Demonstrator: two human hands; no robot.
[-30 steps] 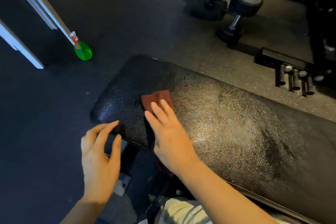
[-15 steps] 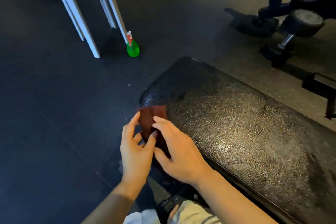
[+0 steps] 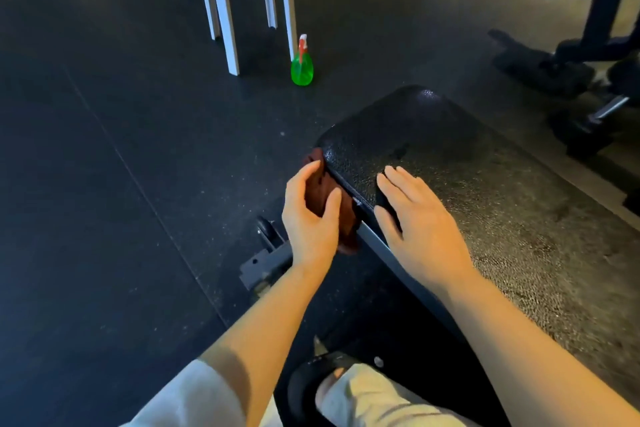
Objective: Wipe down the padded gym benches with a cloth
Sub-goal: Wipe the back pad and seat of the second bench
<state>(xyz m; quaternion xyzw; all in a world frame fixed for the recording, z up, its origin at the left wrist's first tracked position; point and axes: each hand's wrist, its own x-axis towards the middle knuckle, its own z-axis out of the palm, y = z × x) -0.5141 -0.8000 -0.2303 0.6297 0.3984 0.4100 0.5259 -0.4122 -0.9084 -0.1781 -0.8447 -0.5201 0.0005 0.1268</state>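
A black padded bench (image 3: 485, 177) with a pebbled, shiny top runs from the middle of the head view to the lower right. A dark red cloth (image 3: 323, 189) lies against the bench's near left side edge. My left hand (image 3: 311, 215) grips the cloth there, fingers and thumb curled round it. My right hand (image 3: 415, 218) rests flat on the bench top just right of that edge, fingers straight, holding nothing.
A green spray bottle (image 3: 302, 68) with a red-and-white trigger stands on the dark rubber floor beside white stool legs (image 3: 228, 10). The bench's metal foot and wheel (image 3: 266, 246) stick out below my left hand. Black gym equipment (image 3: 588, 55) fills the far right.
The cloth passed from my right hand on the bench top to my left hand at the side edge. My right hand now lies flat on the pad. The view swung left.
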